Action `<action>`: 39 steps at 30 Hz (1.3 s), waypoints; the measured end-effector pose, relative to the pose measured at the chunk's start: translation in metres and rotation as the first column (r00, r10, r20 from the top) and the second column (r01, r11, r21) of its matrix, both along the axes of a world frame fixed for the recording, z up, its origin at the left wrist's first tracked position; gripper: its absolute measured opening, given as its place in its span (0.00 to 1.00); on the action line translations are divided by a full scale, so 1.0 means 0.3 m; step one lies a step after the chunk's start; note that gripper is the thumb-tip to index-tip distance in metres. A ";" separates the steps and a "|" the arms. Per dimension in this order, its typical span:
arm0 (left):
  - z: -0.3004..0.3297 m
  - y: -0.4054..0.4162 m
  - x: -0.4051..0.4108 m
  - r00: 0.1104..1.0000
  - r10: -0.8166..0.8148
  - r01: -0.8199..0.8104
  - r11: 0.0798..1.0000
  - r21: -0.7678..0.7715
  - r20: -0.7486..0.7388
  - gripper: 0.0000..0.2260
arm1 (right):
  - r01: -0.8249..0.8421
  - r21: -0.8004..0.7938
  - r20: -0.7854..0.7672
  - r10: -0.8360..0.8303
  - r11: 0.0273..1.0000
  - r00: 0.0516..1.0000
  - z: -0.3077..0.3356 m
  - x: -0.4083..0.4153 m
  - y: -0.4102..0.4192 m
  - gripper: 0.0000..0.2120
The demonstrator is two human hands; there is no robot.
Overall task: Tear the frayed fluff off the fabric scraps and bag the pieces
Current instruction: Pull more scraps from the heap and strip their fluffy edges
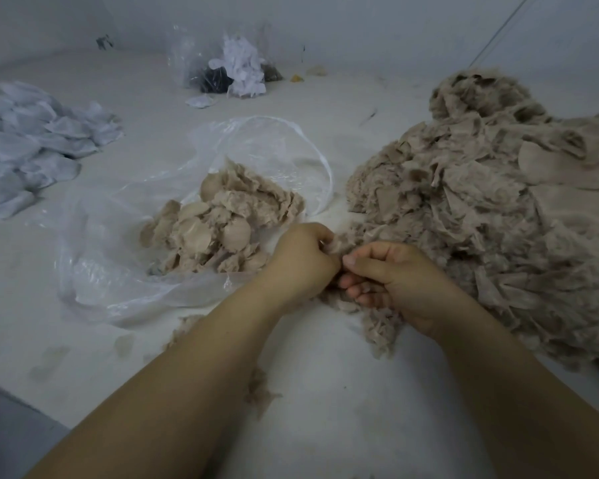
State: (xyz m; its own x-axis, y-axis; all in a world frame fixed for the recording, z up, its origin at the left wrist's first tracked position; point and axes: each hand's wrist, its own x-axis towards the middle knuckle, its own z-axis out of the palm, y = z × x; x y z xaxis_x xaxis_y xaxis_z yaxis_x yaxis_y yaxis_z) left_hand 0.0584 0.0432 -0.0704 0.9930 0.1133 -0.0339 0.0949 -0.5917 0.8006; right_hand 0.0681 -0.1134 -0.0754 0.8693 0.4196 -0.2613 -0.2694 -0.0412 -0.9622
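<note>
Both hands are working close together near the front edge of the bench, knuckles almost touching. The left hand is curling its fingers round a beige fabric scrap, and the right hand is pinching the fluffy fringe of the same scrap between thumb and fingers. How much of the piece is hidden inside the two grips I cannot tell.

This looks like the tearing step: the hands are poised to pull apart and strip the fluff. The next move is probably calling for a firm hold on the left and a short tug on the right, then dropping the cleaned piece into the clear plastic bag, which is lying open just left of the hands and already holding a mound of trimmed pieces.

A large heap of frayed scraps is sitting along the right side, touching the right hand. A pile of pale blue scraps is lying at the left edge.
</note>
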 end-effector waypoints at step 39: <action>0.018 0.046 -0.132 0.996 0.042 -0.066 0.939 -0.338 -0.077 0.12 | 0.094 -0.085 0.013 -0.093 0.992 0.996 -0.018 0.000 0.022 0.04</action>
State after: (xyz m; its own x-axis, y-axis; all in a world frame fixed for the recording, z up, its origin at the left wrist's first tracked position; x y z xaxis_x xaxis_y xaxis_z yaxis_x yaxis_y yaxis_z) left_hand 0.0189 0.0569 -0.0651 0.9797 0.1370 -0.1462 0.1797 -0.2779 0.9437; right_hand 0.0681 -0.1067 -0.0807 0.9061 0.3128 -0.2850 -0.2674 -0.0988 -0.9585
